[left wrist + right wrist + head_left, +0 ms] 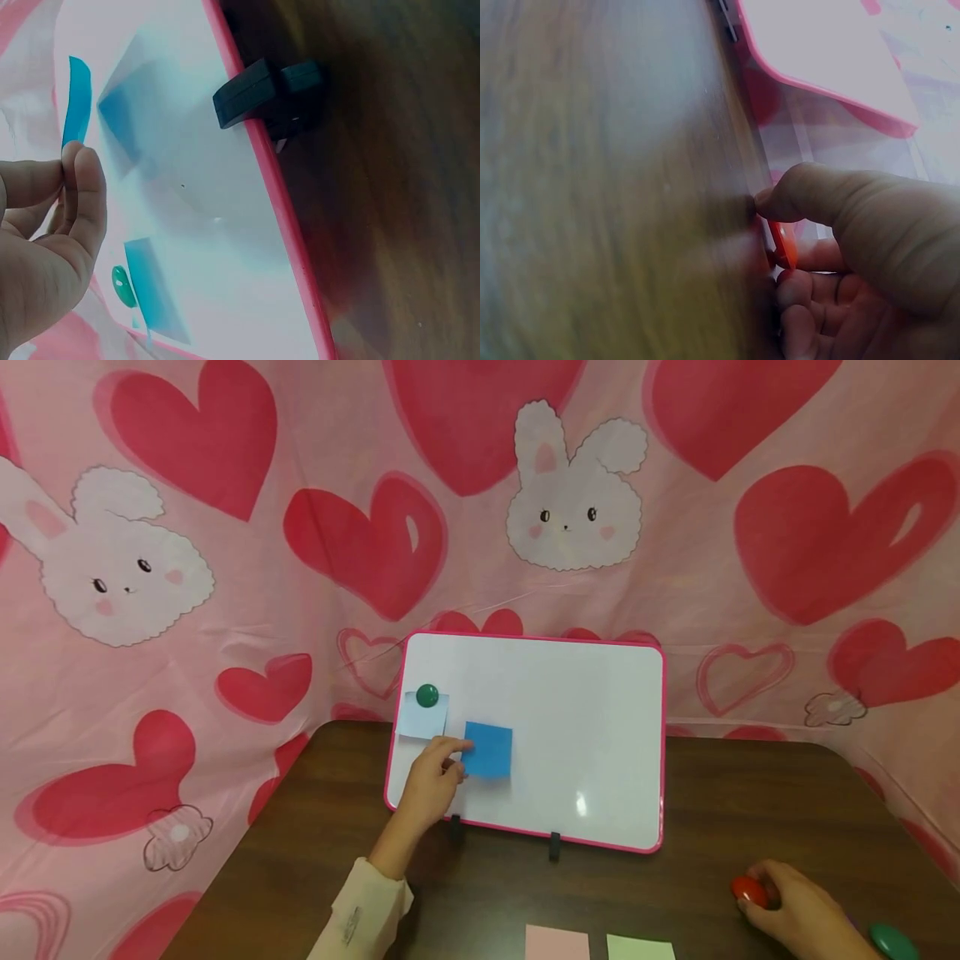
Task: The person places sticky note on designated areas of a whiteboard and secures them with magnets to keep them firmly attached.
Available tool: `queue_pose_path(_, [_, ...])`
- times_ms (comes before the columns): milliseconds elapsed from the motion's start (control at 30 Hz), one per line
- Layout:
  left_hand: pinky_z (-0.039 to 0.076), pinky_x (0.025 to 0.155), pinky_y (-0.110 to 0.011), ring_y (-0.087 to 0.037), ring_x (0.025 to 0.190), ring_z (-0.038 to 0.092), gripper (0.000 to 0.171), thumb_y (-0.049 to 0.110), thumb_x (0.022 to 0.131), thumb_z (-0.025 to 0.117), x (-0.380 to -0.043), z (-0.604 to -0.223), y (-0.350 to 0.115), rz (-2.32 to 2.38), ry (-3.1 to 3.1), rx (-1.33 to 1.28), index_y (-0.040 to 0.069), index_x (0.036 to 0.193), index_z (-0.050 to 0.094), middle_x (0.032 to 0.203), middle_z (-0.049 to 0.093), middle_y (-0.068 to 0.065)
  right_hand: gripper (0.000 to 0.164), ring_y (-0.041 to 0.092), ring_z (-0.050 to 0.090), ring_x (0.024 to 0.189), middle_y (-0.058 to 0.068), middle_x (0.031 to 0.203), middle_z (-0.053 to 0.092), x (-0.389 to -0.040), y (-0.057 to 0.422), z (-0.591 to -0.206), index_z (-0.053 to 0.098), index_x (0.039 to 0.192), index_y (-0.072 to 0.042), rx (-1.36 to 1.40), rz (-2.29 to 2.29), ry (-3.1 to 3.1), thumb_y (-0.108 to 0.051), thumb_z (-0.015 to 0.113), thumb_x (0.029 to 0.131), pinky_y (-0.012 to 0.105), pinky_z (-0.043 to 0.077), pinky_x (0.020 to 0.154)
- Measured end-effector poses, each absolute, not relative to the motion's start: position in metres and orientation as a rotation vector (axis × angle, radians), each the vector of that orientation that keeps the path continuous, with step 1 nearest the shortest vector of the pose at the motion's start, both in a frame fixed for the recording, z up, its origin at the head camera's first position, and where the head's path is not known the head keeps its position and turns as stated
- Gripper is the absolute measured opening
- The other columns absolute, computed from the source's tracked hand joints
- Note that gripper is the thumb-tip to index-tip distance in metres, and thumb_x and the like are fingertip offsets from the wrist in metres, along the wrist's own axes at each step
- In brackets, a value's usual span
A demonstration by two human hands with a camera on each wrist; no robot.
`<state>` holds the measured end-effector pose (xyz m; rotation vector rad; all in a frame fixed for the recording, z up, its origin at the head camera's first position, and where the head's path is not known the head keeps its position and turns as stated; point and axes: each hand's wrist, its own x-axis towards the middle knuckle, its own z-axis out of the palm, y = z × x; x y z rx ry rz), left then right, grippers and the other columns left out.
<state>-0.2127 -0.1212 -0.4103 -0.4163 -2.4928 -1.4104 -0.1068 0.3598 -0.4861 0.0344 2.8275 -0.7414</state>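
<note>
My left hand pinches a blue sticky note by its left edge, in front of the whiteboard. In the left wrist view the note stands away from the board, its reflection showing on the surface. Left of it, a pale blue sticky note hangs on the board under a round green magnet. At the table's right side my right hand grips a round red magnet between thumb and fingers. The right wrist view shows this magnet close to the tabletop.
Black stand feet hold the pink-rimmed board up on the dark wooden table. A pink note and a light green note lie at the front. Another green magnet lies beside my right wrist. A heart-patterned cloth hangs behind.
</note>
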Motion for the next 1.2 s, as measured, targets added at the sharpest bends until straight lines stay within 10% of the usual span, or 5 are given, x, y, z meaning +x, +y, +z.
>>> queue_pose_path(1200, [0.05,0.097,-0.042,-0.03,0.118,0.059,0.034,-0.007,0.095,0.056,-0.26,-0.401,-0.118,-1.278,-2.459,-0.314,-0.003,0.128,0.066,0.132,0.054,-0.014,0.05,0.02,0.055,0.084,0.003,0.095,0.058,-0.104,0.356,-0.484,0.057,0.116,0.006,0.075,-0.742,2.821,-0.028,0.079,0.086,0.039,0.047,0.068])
